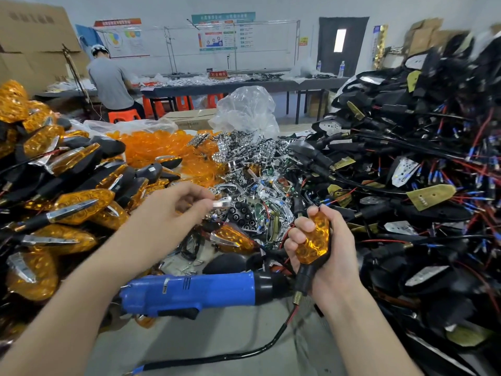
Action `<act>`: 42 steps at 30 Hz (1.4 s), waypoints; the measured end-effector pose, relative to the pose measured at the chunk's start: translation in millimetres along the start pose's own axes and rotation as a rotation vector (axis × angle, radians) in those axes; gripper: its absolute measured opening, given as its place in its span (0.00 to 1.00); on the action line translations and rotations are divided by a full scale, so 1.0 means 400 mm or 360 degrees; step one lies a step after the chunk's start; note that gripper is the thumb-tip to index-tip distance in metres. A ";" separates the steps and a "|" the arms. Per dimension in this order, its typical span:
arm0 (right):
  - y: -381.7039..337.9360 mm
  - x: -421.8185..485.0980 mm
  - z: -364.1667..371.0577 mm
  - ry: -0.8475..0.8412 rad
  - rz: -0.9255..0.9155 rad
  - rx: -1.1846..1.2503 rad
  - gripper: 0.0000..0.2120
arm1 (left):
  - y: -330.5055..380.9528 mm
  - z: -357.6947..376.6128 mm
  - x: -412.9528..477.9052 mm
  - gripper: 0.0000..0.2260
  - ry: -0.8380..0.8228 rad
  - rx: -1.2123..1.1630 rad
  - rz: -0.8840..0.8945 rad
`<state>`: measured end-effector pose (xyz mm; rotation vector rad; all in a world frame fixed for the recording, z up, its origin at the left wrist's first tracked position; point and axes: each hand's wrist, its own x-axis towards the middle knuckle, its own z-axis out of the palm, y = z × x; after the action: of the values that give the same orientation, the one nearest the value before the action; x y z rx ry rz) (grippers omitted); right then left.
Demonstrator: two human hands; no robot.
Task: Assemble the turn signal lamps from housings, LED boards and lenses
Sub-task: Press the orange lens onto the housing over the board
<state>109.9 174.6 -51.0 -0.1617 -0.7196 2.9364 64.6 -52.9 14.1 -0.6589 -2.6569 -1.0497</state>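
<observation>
Low and right of centre in the frame, the right hand grips a turn signal lamp with a faceted amber lens and black plastic housing. Its fingers are curled round the lens, and the lamp's black stem points down with a red-and-black lead trailing toward the bottom edge. Left of it, mid-frame, the left hand pinches a small shiny chrome trim piece between thumb and fingertips, above a heap of chrome reflectors. A blue-bodied electric screwdriver with a black nose lies across the lower centre on the grey table; the small label on its body is too blurred to read. Amber lamps with chrome trim are piled along the left edge, black wired housings along the right. At upper centre, on the far table, a red sign carries white Chinese characters too small to make out, and the wall posters are equally unreadable.
</observation>
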 end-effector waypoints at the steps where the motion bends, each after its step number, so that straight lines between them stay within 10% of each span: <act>1: 0.001 0.000 0.000 0.0001 -0.0002 -0.0010 0.12 | 0.019 0.022 -0.009 0.03 0.0036 -0.0210 -0.0009; 9: 0.009 0.004 0.001 -0.0037 -0.0030 -0.0106 0.11 | 0.085 0.184 -0.040 0.16 0.0123 -0.1088 -0.0211; 42: 0.032 0.010 0.013 -0.0263 0.0013 -0.0619 0.12 | 0.077 0.165 -0.054 0.10 -0.0183 -0.1172 -0.0168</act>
<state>104.4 161.7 -52.7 0.0479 -1.3120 2.8054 96.2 5.4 -22.8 -0.7118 -2.3648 -2.1059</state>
